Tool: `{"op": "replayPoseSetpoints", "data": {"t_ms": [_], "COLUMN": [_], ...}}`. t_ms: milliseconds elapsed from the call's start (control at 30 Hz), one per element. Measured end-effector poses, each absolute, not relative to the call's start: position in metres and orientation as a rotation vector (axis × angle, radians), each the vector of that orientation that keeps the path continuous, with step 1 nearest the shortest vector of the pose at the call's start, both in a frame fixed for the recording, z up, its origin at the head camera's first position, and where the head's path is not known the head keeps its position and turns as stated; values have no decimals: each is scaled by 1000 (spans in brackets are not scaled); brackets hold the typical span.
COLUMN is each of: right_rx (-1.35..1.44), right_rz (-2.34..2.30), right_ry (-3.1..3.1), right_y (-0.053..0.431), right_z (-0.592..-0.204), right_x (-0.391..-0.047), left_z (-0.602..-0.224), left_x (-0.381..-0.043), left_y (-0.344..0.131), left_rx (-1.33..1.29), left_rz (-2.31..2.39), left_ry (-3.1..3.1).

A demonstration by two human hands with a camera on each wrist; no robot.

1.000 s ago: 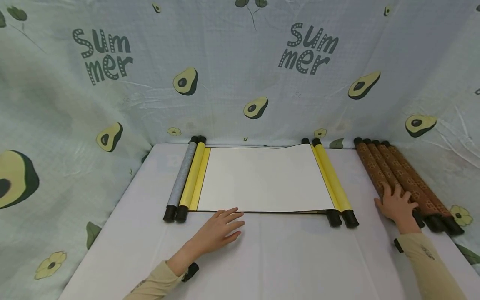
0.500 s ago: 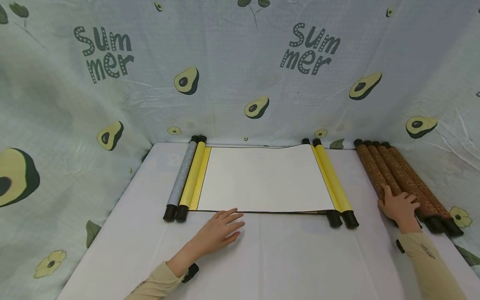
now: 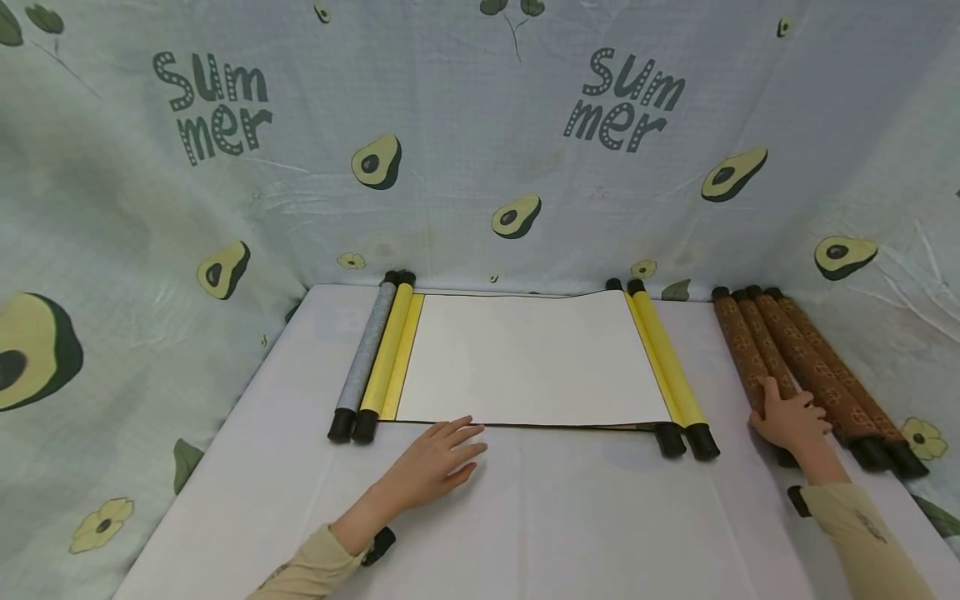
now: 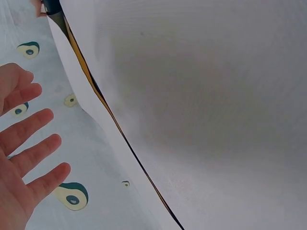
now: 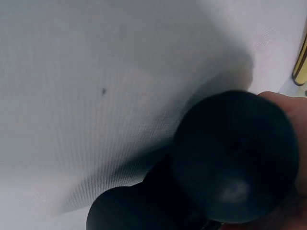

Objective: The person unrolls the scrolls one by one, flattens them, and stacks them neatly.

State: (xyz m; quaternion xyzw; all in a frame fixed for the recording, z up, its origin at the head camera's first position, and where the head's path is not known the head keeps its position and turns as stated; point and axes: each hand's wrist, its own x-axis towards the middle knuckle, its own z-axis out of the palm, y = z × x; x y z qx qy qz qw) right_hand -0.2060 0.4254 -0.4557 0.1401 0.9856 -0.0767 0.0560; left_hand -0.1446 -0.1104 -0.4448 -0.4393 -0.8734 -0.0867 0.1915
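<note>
My left hand (image 3: 441,465), fingers spread, hovers by the near edge of an unrolled scroll (image 3: 532,358) with a white middle and yellow borders. The left wrist view shows the same fingers (image 4: 45,148) apart from the scroll's thin edge. At the right, several brown patterned rolled scrolls (image 3: 817,387) lie side by side. My right hand (image 3: 791,425) grips the two leftmost rolled scrolls (image 3: 738,337) near their front ends, thumb on the left side and fingers over the top. Their black end caps (image 5: 235,158) fill the right wrist view; the fingertips are hidden there.
A grey roll (image 3: 366,346) and a yellow roll (image 3: 386,350) lie along the unrolled scroll's left side. Another yellow roll (image 3: 667,362) bounds its right side. The white table (image 3: 585,525) meets an avocado-print cloth (image 3: 450,108) at the back and sides.
My right hand has closed more around the two leftmost brown scrolls. They have shifted slightly left, widening the gap to the others. My left hand stays nearly still.
</note>
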Motion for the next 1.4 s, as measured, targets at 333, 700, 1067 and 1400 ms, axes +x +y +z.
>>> {"op": "replayPoseSetpoints", "data": {"t_ms": [333, 700, 1067, 1400], "right_rx": [473, 448, 372, 229], "right_rz": [-409, -510, -586, -599], "right_ry": [3092, 3175, 3249, 3334], "right_y": [409, 379, 359, 330], "right_z": [-444, -438, -430, -424], "right_x": [-193, -176, -162, -148], "left_z": [-440, -441, -443, -446], "left_x": [-146, -146, -147, -147], "left_y": [-113, -115, -115, -113], "left_rx": [-1225, -1206, -1207, -1215], "left_rz": [-223, -184, -173, -168], "left_ry": [-2436, -2463, -2452, -2454]}}
